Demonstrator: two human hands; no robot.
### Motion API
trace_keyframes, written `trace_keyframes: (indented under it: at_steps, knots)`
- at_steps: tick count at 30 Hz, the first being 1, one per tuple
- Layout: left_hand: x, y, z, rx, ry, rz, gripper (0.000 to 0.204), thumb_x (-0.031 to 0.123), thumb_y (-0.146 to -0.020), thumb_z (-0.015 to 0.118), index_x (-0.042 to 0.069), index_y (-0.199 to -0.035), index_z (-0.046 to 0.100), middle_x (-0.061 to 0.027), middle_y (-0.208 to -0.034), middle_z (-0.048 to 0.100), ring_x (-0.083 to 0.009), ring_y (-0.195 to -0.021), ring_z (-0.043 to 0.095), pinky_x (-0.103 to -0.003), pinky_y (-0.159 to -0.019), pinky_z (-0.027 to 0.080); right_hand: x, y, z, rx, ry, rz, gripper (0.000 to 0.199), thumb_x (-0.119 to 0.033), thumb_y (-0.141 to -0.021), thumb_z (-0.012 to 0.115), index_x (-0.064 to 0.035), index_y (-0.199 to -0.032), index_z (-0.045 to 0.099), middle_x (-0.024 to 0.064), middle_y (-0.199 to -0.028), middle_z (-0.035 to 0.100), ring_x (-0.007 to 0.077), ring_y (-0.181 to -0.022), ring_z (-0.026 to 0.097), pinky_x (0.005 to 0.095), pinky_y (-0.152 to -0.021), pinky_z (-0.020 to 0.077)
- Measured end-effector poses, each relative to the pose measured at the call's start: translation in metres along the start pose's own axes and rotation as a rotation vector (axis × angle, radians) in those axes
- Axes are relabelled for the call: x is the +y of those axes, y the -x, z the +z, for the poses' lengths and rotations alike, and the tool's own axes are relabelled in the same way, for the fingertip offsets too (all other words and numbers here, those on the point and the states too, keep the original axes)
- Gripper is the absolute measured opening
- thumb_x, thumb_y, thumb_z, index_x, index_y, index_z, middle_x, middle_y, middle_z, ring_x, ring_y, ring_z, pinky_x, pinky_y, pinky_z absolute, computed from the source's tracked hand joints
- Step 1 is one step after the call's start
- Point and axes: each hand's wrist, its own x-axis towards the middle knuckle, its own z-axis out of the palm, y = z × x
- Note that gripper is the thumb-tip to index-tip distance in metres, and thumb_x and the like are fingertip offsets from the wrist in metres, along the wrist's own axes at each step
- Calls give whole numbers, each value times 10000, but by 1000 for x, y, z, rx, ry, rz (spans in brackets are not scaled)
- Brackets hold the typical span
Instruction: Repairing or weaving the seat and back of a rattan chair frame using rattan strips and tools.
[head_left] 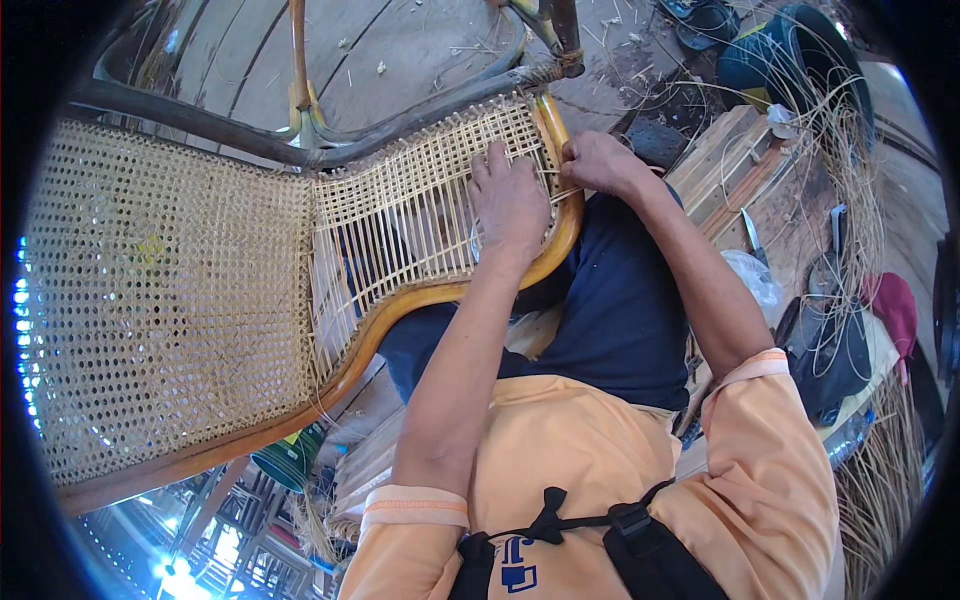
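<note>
A curved wooden chair frame (400,300) lies across my lap, strung with pale cane strands (420,230). The weave is tight along its far edge, while long parallel strands with open gaps show nearer to me. My left hand (512,205) lies on these strands near the right end, fingers spread. Just beyond, at the rounded end rail, the fingers of my right hand (598,163) are pinched together on a thin cane strand that runs to the weave. Its exact end is hidden by the fingers. To the left stretches a densely woven cane panel (170,290).
A dark green bucket (765,65) lies tipped at the far right, near wooden boards (725,165). Loose cane (885,480) trails down that side, beside a knife (752,233), a clear plastic bag (755,278) and a dark red cloth item (893,308). Another green container (288,458) stands below the frame.
</note>
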Motion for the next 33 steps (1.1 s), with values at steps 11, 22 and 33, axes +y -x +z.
trace_keyframes:
  at_steps: [11,22,33]
  knots:
    - [-14,-16,-18,-223,33,-81,199,140,-782,548,60,-901,686,-157,-1181,520,-360,-1148,456,-487,-936,383,-8,3,0,12,104,-56,252,-242,-757,570,-59,-891,680,188,-854,655,339,-834,642,421,-746,492]
    - [5,-2,-22,-291,53,-309,245,262,-802,591,44,-832,697,-202,-847,657,-360,-811,641,-455,-750,505,1,7,-3,67,61,-80,253,-220,-744,574,-32,-885,669,198,-859,653,332,-838,644,419,-739,495]
    - [-15,-5,-5,-318,339,-495,228,203,-712,534,25,-714,677,-206,-666,634,-329,-681,647,-399,-687,495,5,8,-1,85,-65,-141,238,-198,-735,568,-28,-877,655,206,-762,634,342,-728,636,413,-647,482]
